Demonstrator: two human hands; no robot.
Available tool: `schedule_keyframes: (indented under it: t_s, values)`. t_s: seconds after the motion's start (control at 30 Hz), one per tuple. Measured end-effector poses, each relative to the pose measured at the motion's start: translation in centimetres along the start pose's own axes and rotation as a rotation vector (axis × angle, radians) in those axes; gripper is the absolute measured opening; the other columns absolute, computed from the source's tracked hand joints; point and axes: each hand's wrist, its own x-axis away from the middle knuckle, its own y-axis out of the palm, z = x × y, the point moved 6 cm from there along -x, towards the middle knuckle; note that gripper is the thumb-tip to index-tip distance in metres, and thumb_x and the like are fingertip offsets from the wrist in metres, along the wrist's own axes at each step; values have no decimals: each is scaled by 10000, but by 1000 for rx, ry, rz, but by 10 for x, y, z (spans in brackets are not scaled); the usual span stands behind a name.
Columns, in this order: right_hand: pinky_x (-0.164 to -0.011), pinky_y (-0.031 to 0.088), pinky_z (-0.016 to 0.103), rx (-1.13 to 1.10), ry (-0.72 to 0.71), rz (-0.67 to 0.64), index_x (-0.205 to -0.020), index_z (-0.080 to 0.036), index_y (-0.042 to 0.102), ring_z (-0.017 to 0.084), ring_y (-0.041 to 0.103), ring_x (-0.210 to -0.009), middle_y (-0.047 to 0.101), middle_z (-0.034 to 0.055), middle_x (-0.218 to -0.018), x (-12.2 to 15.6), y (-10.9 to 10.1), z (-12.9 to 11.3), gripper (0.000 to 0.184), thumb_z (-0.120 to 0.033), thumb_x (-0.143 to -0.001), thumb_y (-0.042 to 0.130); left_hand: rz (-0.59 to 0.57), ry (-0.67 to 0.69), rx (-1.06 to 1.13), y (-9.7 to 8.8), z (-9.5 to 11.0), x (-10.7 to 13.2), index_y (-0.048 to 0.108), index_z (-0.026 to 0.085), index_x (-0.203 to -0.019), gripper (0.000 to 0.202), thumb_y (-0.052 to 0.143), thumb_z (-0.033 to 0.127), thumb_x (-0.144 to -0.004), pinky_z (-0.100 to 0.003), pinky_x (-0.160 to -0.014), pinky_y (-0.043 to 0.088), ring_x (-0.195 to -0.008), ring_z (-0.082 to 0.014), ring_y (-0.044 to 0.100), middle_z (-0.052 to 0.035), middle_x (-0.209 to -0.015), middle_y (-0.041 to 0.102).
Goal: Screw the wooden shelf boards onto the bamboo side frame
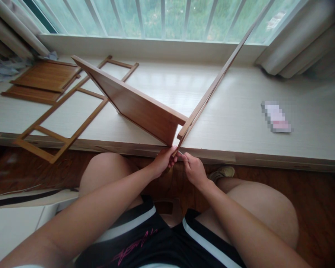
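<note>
A brown wooden board (pixel 134 106) stands tilted on the white ledge (pixel 240 123), its near corner meeting a long wooden frame rail (pixel 220 74) that slants up to the right. My left hand (pixel 163 160) is closed around the rail's lower end at the ledge's front edge. My right hand (pixel 194 169) is pinched just beside it, fingertips at the joint, on something too small to make out.
A wooden ladder-like frame (pixel 72 108) lies flat on the ledge at left, overhanging its edge. More wooden panels (pixel 44 80) are stacked at the far left. A small pixelated item (pixel 276 117) lies at right. Curtains hang at both window sides.
</note>
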Motion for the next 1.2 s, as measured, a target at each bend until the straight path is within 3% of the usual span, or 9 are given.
schedule_keyframes:
  t_s: [0.3,0.43,0.57,0.67,0.87,0.97,1.03,1.2]
  values:
    - [-591,261,270,81,-11,-26,-784,-209,528,194,571,-660,613,49,-701,-1,-1,1,439,-450,-1045,270,-17,-10,14,1,-2,-1,646,149,-794,509,495,632,-848,-196,-449,291,-485,-66,449,11,-626,532]
    - [-611,298,269,9,6,-59,-799,-206,578,202,599,-682,641,60,-717,-2,0,1,462,-453,-1043,273,-25,-16,18,1,-3,-1,630,158,-802,508,489,643,-849,-190,-452,296,-489,-67,450,17,-627,525]
    - [-688,373,269,-158,-16,-82,-828,-208,621,199,637,-768,689,64,-813,-3,0,-7,500,-446,-1051,241,-41,-23,18,1,-4,-1,621,161,-801,517,496,661,-839,-185,-450,297,-494,-68,456,16,-635,526]
    - [-719,401,274,-360,-18,-68,-814,-203,629,194,628,-765,660,49,-761,-4,-2,-12,510,-462,-1044,255,-48,-27,19,1,-5,-1,623,158,-813,526,488,666,-842,-183,-450,300,-495,-68,457,17,-634,519]
    - [-570,368,271,-696,129,-61,-613,-210,472,150,459,-553,480,3,-560,-7,4,-8,515,-577,-966,392,-53,-31,19,1,-6,-1,613,162,-819,526,480,670,-851,-185,-454,306,-501,-69,467,19,-644,530]
    - [-450,277,253,-964,280,-130,-579,-226,386,110,318,-434,376,-37,-466,-6,15,-6,500,-587,-917,463,-56,-28,17,1,-7,-1,621,160,-829,533,470,670,-858,-188,-458,308,-505,-70,474,17,-647,536]
    - [-388,206,245,-1040,338,-194,-582,-246,311,97,217,-368,277,-71,-413,-6,20,-5,484,-570,-925,419,-57,-26,18,1,-7,-1,627,159,-841,539,468,673,-857,-191,-459,307,-508,-72,478,15,-650,542]
    - [-336,183,221,-1422,501,-587,-621,-246,191,105,165,-346,195,-89,-409,0,32,-8,439,-472,-935,397,-44,-21,19,1,-6,-2,614,163,-811,539,470,681,-849,-197,-462,305,-501,-72,474,20,-630,534]
